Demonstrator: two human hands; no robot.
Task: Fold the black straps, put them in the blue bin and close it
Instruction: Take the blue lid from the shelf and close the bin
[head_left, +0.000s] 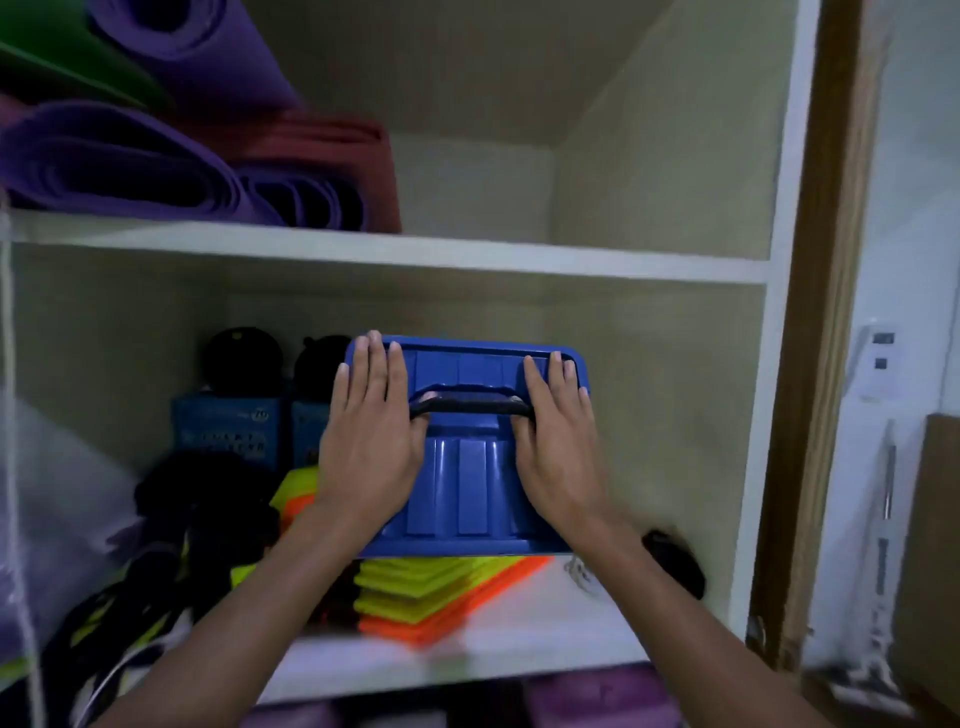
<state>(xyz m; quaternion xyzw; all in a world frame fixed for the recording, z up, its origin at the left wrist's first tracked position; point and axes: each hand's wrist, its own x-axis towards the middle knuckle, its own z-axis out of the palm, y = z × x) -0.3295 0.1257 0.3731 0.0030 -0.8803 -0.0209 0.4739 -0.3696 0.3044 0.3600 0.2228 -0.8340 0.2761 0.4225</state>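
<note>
On the middle shelf (467, 660) of a white cupboard, the blue bin (467, 483) sits with its lid on, perched on a stack of yellow and orange flat markers (436, 597). Both of the person's hands lie flat on the lid, either side of the black carry handle (470, 406). The left hand (371, 441) covers the lid from about nine o'clock, fingers spread and reaching to the far rim; the right hand (558, 441) mirrors it at three o'clock. Neither grip is wrapped round anything: the palms are open and pressing down, thumbs tucked in by the handle ends. That looks to me like someone seating the lid evenly, pushing at both sides so that it snaps down square and does not tip.

No straps are visible at the bin, so I judge them already inside and the task near its end. A dark tangle of bands (171, 545) lies at eight o'clock of the bin; whether those belong to the task I cannot tell.

Room is tight on the left, where boxes (223, 431) and dark round things (241, 356) crowd the bin. At three o'clock the shelf stands bare to the side wall, apart from a small black object (675, 566) at five o'clock. The upper shelf edge (415, 249) leaves headroom.
</note>
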